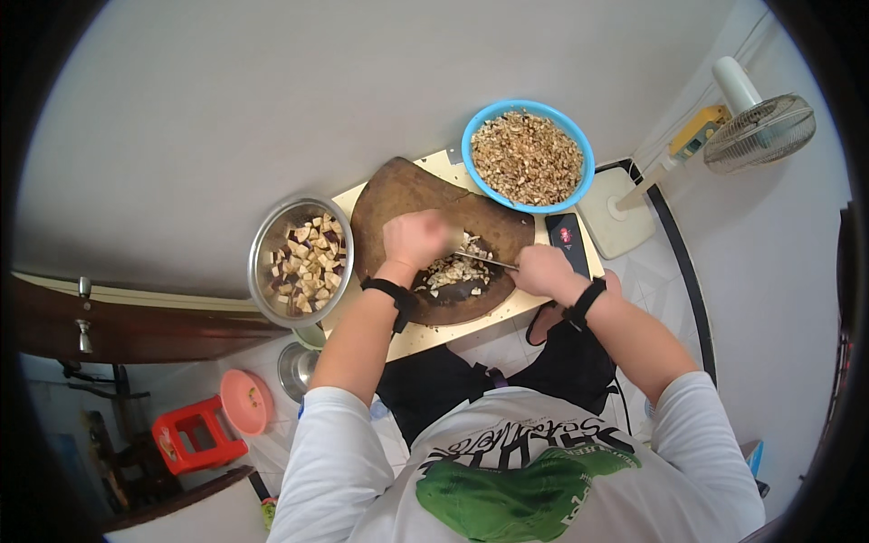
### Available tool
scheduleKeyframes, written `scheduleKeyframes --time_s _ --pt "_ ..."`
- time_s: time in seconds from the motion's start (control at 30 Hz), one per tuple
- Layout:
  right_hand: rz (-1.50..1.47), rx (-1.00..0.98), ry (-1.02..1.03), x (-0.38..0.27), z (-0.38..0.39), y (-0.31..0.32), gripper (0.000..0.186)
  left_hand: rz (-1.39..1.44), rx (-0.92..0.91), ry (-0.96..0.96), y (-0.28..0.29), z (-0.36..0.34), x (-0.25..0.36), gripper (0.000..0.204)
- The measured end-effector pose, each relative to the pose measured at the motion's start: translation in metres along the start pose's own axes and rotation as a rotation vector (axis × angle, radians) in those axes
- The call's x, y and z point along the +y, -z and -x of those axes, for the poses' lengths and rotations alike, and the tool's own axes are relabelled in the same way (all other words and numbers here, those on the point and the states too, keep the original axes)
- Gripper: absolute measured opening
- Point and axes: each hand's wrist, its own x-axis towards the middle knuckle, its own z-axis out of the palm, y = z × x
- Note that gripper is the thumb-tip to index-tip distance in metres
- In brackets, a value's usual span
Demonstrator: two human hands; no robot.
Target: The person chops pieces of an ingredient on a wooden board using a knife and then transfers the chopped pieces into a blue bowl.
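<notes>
Right hand (541, 270) grips knife (489, 261); chopped pieces (453, 270) lie beneath.

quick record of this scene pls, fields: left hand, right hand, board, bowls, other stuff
left hand: left hand pressed on chopped pieces
right hand: right hand grips knife, blade over the pieces
board: round dark chopping board on a pale table
bowls: steel bowl of cubed chunks, left of board; blue bowl of fine bits behind it
other: phone, fan, red stool

Blue bowl (528, 156), brown round board (407, 195), steel bowl (272, 240), red stool (195, 434), pink basin (246, 401).
</notes>
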Motion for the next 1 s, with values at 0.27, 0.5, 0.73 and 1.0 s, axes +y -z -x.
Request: scheduleKeyframes --time_s 0.27,0.5,0.73,1.0 --pt "-0.149 0.025 0.04 0.031 -0.002 -0.022 0.04 -0.113 0.028 -0.176 0.028 -0.01 0.037 0.023" --pt "-0.301 0.074 -0.093 0.026 0.002 -0.025 0.038 -0.151 -0.041 -0.273 0.015 -0.052 0.036 0.024" --pt "-0.128 0.082 -0.119 -0.006 -0.006 0.005 0.033 -0.006 -0.114 -0.107 -0.02 -0.053 -0.012 0.024" --pt "0.015 0.066 -0.001 -0.018 -0.015 0.047 0.029 0.029 -0.093 -0.049 -0.02 -0.057 -0.031 0.028"
